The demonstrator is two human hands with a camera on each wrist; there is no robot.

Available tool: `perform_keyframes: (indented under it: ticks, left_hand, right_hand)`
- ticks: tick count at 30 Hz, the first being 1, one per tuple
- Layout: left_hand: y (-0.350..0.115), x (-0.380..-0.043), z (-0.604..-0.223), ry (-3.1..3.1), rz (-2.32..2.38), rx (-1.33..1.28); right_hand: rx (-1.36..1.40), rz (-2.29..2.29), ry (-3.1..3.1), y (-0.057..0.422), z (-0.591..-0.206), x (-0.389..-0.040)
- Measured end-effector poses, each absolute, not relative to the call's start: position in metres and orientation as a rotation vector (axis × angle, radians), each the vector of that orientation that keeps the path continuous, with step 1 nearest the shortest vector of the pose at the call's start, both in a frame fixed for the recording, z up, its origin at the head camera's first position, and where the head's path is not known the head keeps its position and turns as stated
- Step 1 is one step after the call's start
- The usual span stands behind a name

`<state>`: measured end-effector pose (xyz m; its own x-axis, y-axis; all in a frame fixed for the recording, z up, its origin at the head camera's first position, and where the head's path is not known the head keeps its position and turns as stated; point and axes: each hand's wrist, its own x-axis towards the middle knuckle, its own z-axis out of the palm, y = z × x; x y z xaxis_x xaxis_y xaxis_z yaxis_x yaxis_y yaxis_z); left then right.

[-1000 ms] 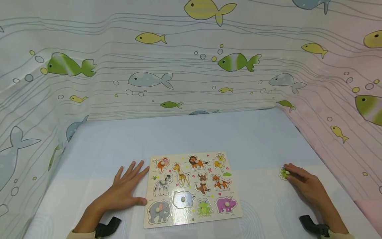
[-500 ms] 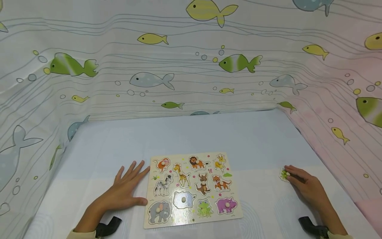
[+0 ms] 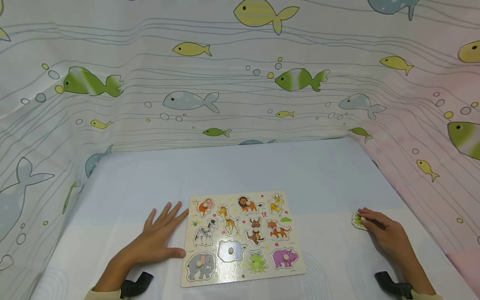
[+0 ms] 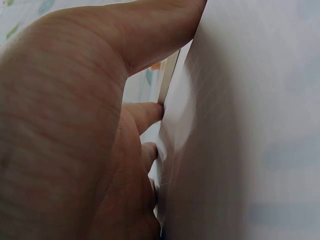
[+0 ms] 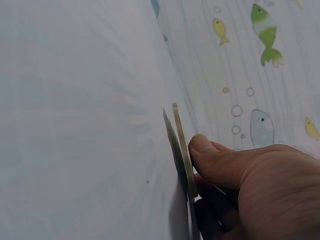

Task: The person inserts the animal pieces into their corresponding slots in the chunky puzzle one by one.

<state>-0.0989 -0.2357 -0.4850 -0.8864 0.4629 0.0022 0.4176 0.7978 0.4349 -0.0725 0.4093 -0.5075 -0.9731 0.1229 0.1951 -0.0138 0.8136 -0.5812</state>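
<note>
My left hand (image 3: 155, 246) lies with spread fingers at the left side of a wooden peg puzzle board (image 3: 300, 268); its thumb tip and index fingertip are at the board's edge. In the left wrist view, the fingers (image 4: 142, 117) rest against the cloth. Far to the right of the board, my right hand (image 3: 388, 235) pinches a small green frog puzzle piece (image 3: 357, 221) between thumb and fingers. The piece appears edge-on in the right wrist view, close to the cloth, beside a thin darker shape that I cannot identify. On the board, the frog picture (image 3: 257, 261) shows no knob.
Several animal pieces sit in the board, among them an elephant (image 3: 200, 266), a purple hippo (image 3: 284, 258) and a lion (image 3: 247, 204). A pale cloth (image 3: 240, 171) covers the table. Fish-printed curtains (image 3: 240, 75) stand behind and at both sides.
The frog piece has tilted and shifted slightly in my right hand's fingers, showing more of its pale edge. The left hand and the board stay in place; the head view moved a little.
</note>
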Motion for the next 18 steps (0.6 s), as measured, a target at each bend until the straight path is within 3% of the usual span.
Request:
perform_keyframes:
  ticks: [9,18]
  left_hand:
    - [-0.235,-0.099,-0.485,2.863,0.66,0.703]
    - [-0.236,-0.1,-0.486,2.874,0.655,0.719]
  right_hand:
    - [-0.065,0.948,-2.716,0.407,-0.502,-0.07]
    - [0.141,1.118,-2.677,0.387,-0.48,-0.07]
